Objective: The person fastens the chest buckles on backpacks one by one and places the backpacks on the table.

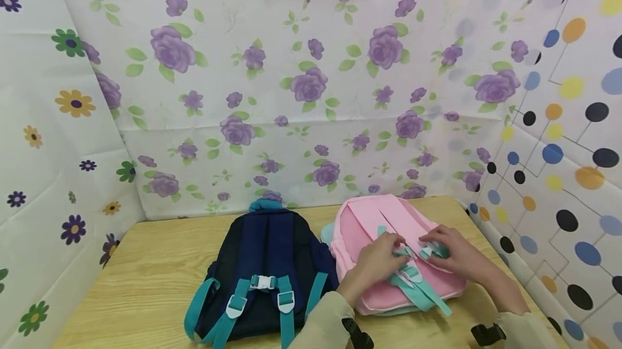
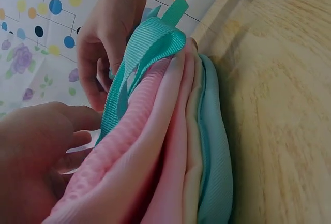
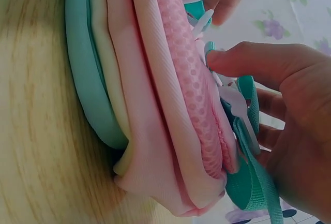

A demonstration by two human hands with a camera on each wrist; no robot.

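A pink backpack (image 1: 352, 230) lies strap side up, its teal webbing and white plastic fittings showing on top. Over its middle, my left hand (image 1: 379, 258) pinches one end of the chest strap near a white buckle piece (image 3: 202, 23). Just to the right, my right hand (image 1: 454, 254) holds the other strap end, thumb on the teal webbing (image 3: 251, 169) and fingers behind it. A small gap separates the two hands. Teal strap tails (image 1: 423, 292) trail over the bag's lower edge. In the left wrist view a teal webbing loop (image 2: 150, 40) partly covers my right hand.
Left of the pink bag, a navy backpack (image 1: 267, 241) with teal straps lies on the wooden table (image 1: 146, 262); its white chest buckle (image 1: 263, 282) is fastened. Flower-printed sheets (image 1: 272, 89) stand behind the table and a dotted sheet (image 1: 559, 176) lines the right side.
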